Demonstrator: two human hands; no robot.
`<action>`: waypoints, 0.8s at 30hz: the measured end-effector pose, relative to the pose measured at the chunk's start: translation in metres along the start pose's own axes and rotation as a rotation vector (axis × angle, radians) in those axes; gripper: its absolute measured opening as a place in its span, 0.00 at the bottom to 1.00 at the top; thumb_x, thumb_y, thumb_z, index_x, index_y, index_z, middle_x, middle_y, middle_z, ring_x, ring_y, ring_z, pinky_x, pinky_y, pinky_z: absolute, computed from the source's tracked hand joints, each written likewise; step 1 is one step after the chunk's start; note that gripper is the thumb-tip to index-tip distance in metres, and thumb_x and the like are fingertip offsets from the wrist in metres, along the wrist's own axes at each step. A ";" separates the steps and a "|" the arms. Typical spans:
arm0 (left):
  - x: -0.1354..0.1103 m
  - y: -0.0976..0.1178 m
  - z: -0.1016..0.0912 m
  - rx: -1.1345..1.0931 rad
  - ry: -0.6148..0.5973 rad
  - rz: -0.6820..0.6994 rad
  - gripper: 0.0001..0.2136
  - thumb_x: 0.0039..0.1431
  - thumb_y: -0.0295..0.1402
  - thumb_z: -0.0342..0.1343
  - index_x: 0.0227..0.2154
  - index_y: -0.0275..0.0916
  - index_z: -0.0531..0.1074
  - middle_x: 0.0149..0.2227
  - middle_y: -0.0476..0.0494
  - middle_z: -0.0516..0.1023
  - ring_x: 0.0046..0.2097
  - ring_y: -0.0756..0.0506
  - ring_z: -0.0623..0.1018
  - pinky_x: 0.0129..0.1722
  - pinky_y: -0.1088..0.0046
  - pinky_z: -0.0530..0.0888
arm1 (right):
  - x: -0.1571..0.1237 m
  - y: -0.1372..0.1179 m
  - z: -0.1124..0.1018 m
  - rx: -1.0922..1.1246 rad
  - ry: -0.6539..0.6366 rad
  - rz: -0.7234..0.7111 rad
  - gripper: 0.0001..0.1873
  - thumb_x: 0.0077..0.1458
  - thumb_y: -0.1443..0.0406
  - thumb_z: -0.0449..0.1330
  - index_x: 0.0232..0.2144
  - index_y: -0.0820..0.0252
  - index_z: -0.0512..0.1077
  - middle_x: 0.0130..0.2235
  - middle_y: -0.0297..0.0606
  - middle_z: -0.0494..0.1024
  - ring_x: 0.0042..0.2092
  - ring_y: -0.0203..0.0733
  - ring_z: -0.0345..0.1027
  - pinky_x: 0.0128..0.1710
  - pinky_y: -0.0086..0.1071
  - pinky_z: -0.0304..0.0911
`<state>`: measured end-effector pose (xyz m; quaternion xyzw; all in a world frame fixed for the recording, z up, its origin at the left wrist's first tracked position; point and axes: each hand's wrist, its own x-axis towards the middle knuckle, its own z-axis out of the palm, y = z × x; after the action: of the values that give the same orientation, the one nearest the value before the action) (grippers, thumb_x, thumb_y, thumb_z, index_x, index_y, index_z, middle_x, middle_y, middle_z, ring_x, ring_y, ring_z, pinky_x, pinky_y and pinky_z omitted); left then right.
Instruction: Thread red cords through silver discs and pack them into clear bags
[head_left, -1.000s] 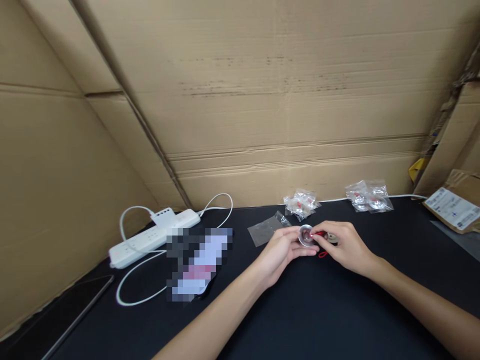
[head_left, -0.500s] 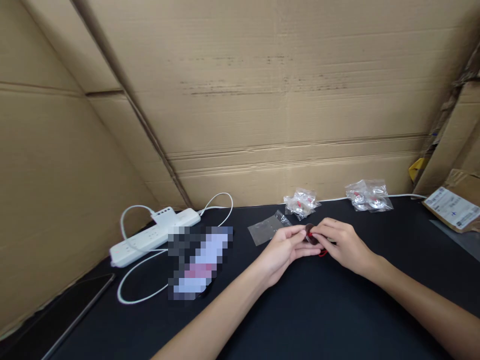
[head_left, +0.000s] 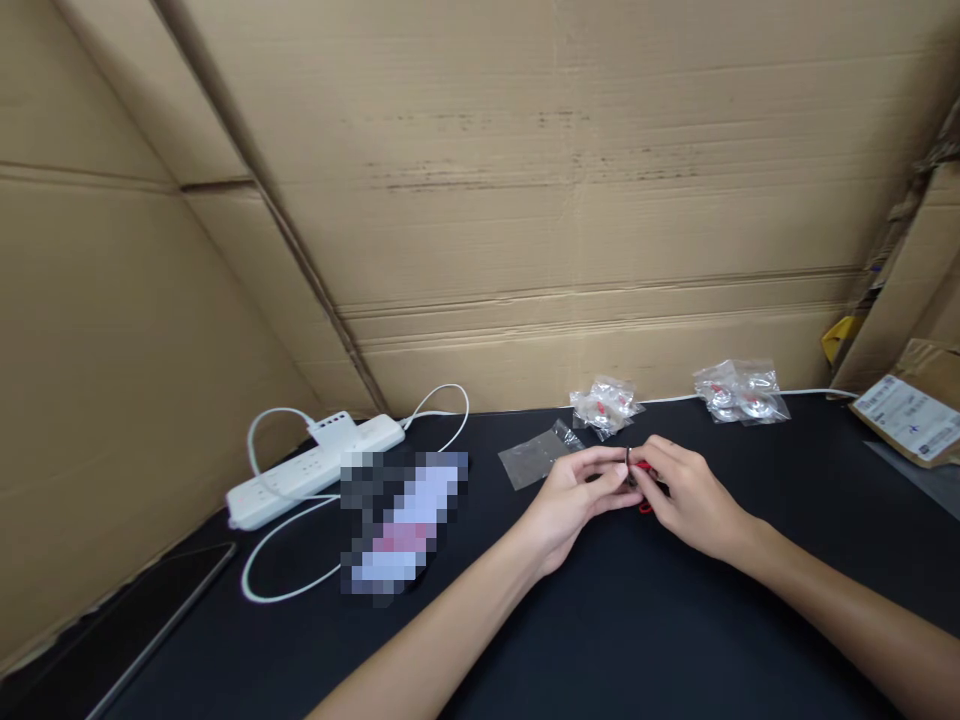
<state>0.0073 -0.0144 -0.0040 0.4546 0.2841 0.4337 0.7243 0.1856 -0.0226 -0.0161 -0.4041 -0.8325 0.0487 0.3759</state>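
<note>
Head view — two hands (head_left: 574,505) (head_left: 684,500) around one disc (head_left: 628,458).

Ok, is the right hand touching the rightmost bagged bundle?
Apart: the head view shows black table between the right hand and the bagged bundle.

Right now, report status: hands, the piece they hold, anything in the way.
Left hand gripping small disc, mostly hidden. Right hand pinching red cord beside it. Clear plastic bag beyond left hand, seemingly out of the way.
</note>
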 end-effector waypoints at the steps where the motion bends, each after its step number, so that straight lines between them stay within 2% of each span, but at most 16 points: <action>1: 0.000 -0.001 0.000 0.006 0.008 0.017 0.13 0.52 0.28 0.66 0.41 0.33 0.76 0.39 0.39 0.77 0.43 0.42 0.79 0.52 0.55 0.75 | 0.000 -0.001 0.001 0.018 0.022 0.021 0.09 0.63 0.69 0.50 0.35 0.60 0.70 0.32 0.39 0.70 0.32 0.40 0.65 0.32 0.34 0.63; 5: -0.001 -0.001 0.002 0.038 0.050 0.060 0.16 0.46 0.29 0.70 0.40 0.34 0.77 0.35 0.44 0.76 0.40 0.43 0.79 0.51 0.55 0.75 | 0.002 -0.006 0.004 0.123 0.134 0.116 0.08 0.61 0.68 0.53 0.31 0.58 0.71 0.28 0.36 0.71 0.28 0.37 0.65 0.28 0.31 0.61; 9: 0.000 0.000 0.001 0.033 0.048 0.067 0.14 0.49 0.32 0.68 0.39 0.33 0.76 0.39 0.40 0.77 0.41 0.42 0.80 0.50 0.54 0.75 | 0.004 -0.007 0.002 0.188 0.181 0.144 0.07 0.60 0.67 0.56 0.30 0.58 0.73 0.29 0.35 0.74 0.29 0.39 0.68 0.30 0.31 0.63; 13: 0.002 -0.002 -0.002 0.016 0.054 0.075 0.12 0.52 0.32 0.66 0.38 0.33 0.75 0.38 0.40 0.78 0.40 0.42 0.80 0.48 0.54 0.76 | 0.004 -0.007 0.001 0.180 0.186 0.128 0.07 0.60 0.66 0.56 0.32 0.57 0.74 0.29 0.36 0.74 0.30 0.40 0.68 0.32 0.32 0.63; 18: 0.004 -0.005 -0.003 0.054 0.114 0.078 0.09 0.48 0.30 0.68 0.31 0.33 0.75 0.33 0.43 0.78 0.37 0.44 0.79 0.46 0.59 0.77 | 0.004 -0.009 0.002 0.174 0.178 0.091 0.07 0.61 0.66 0.56 0.33 0.57 0.74 0.29 0.37 0.74 0.30 0.40 0.68 0.31 0.32 0.64; 24: 0.005 -0.006 -0.003 0.046 0.120 0.057 0.08 0.46 0.28 0.68 0.30 0.33 0.75 0.31 0.43 0.79 0.36 0.45 0.79 0.45 0.62 0.76 | 0.004 -0.009 0.001 0.235 0.153 0.094 0.06 0.61 0.66 0.56 0.32 0.57 0.72 0.31 0.37 0.75 0.31 0.40 0.69 0.32 0.32 0.66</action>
<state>0.0092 -0.0099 -0.0105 0.4522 0.3239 0.4739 0.6827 0.1776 -0.0254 -0.0106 -0.3982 -0.7700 0.1325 0.4806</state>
